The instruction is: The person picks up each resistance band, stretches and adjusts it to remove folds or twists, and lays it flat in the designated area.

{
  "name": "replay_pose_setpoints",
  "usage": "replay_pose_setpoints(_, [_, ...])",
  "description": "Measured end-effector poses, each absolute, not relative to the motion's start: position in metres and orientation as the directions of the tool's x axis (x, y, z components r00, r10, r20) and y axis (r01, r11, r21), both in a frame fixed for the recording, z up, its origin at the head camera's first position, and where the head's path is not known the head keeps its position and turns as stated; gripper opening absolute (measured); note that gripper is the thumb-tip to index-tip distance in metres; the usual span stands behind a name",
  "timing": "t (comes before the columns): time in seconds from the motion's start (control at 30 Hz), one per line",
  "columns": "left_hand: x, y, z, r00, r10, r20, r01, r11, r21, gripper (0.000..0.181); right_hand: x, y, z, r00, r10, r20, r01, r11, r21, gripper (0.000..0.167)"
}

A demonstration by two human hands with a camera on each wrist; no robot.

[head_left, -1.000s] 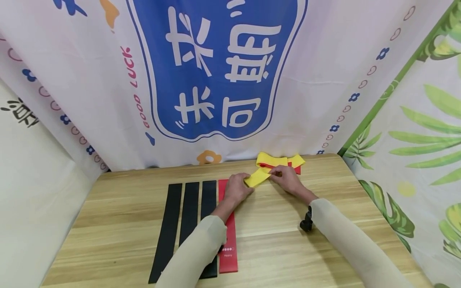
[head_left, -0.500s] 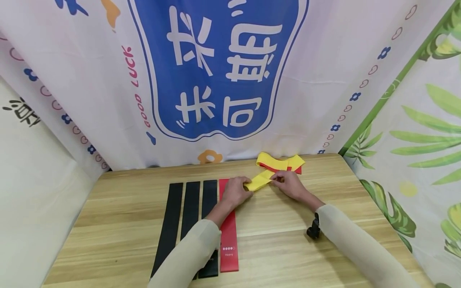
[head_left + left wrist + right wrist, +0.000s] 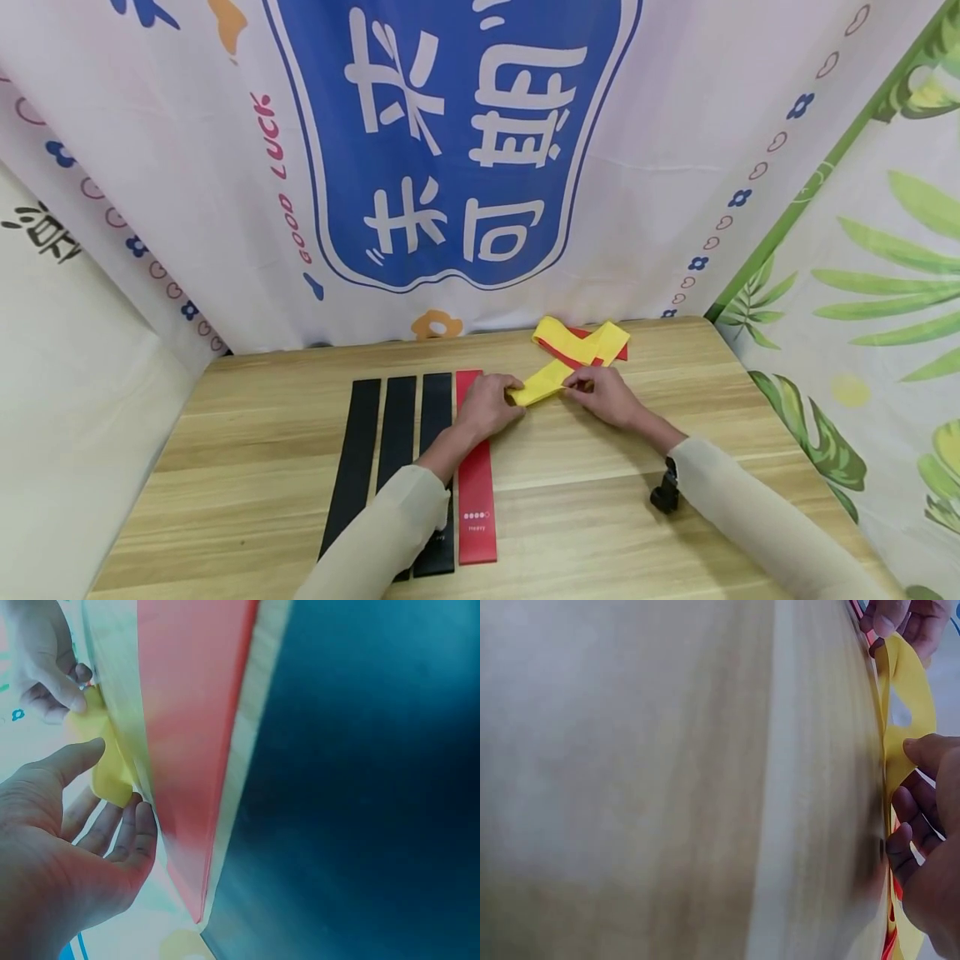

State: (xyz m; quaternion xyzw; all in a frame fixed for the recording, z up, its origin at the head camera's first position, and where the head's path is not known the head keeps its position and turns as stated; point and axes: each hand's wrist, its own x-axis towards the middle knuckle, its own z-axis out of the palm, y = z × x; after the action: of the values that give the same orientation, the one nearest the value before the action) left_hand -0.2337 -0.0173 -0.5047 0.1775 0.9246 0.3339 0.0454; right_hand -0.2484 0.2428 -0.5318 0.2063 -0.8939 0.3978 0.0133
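Head view: inward-angled left hand (image 3: 486, 406) and right hand (image 3: 606, 395) pinch one yellow band (image 3: 542, 383); lower middle, three black strips (image 3: 400, 417), one flat red strip (image 3: 477, 496).

Head view downward; close wrist views share band (image 3: 113, 769).

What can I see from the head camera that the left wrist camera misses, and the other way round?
Only the head view: the GOOD LUCK lettering, pale sleeves and "Heavy" printed on the red band.
Only the left wrist view: the palm side of the left hand.
Both: the left and right hand holding the yellow band, and the red band.
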Motion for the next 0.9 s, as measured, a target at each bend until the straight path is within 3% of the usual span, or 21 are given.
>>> replay_pose_setpoints(0.9, [-0.215, -0.030, -0.500, -0.906, 0.423, 0.006, 0.322, 0.679, 0.660, 0.044, -0.225, 0.232, -0.529, -0.898, -0.423, 0.125, -0.369, 0.568, -0.736, 0.005])
